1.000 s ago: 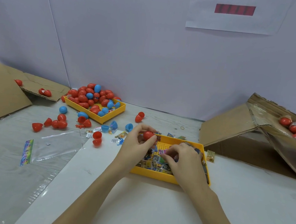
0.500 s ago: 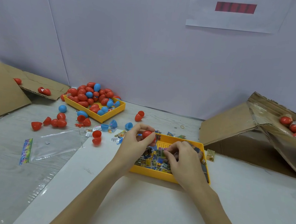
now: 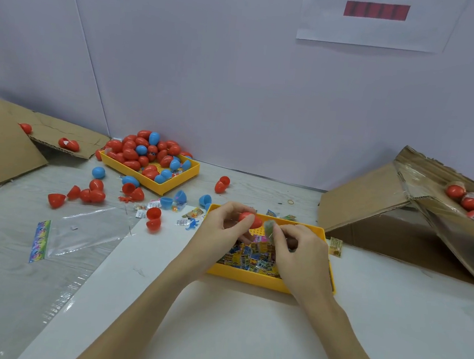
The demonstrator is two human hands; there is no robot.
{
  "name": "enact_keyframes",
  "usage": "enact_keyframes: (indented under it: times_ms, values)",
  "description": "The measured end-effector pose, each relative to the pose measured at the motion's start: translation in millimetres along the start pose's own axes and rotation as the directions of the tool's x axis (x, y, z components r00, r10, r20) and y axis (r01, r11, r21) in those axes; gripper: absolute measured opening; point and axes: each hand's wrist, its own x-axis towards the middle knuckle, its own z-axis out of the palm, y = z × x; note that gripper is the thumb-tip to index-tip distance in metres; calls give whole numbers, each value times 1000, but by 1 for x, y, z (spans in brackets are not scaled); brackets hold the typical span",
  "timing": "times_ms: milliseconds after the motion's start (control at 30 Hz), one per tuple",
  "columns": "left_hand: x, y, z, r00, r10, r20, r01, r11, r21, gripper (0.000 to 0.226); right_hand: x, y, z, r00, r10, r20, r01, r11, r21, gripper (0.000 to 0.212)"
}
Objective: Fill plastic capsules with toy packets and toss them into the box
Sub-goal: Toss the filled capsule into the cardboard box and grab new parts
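While it hangs over the far left part of the near yellow tray [image 3: 237,276], the red capsule [image 3: 250,220] is gripped by the curled fingers and thumb of the left hand [image 3: 220,233]. Just right of it, the right hand [image 3: 300,251] pinches a small greenish toy packet [image 3: 269,229] between thumb and fingertips, the packet close beside the capsule (whether the two touch cannot be told).

Near yellow tray: a shallow perforated tray on a white sheet [image 3: 214,332], holding a heap of printed blue and yellow packets [image 3: 251,258].

Cardboard box [image 3: 419,216]: right of the tray, tipped on its side, flaps spread; red filled capsules [image 3: 473,201] lie in it at the right edge of the view.

Far yellow tray [image 3: 171,184]: far left, heaped with red and blue capsules [image 3: 145,152].

Loose items between the trays: red and blue capsule halves [image 3: 94,190], scattered packets [image 3: 191,215], an open red capsule [image 3: 153,218] at the sheet's far left edge.

Clear plastic bag [image 3: 84,230]: flat on the table at left, with a coloured strip along one end.

Second cardboard sheet [image 3: 5,143]: far left, with a few red capsules on it.

Wall: pale, with a white paper notice [image 3: 375,18] bearing a red bar.
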Motion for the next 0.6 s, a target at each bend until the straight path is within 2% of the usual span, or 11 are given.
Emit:
enact_keyframes:
  times_ms: [100,200,333,433,600]
  values:
    - [0,-1,1,999,13,31,-15,998,63,14,0,0,-1,1000,3,-1,-3,1000,20,38]
    - [1,-2,1,999,-2,39,-2,995,102,16,0,0,-2,1000,6,13,-7,999,43,35]
    - [0,0,0,999,-41,31,36,989,144,36,1,-1,-3,1000,12,17,-13,998,64,31]
    - [0,-1,2,999,-23,24,18,985,171,37,0,-2,-3,1000,-9,25,7,997,72,24]
    - [-1,4,0,997,-3,72,-1,998,62,27,0,0,-1,999,-11,47,9,999,41,25]
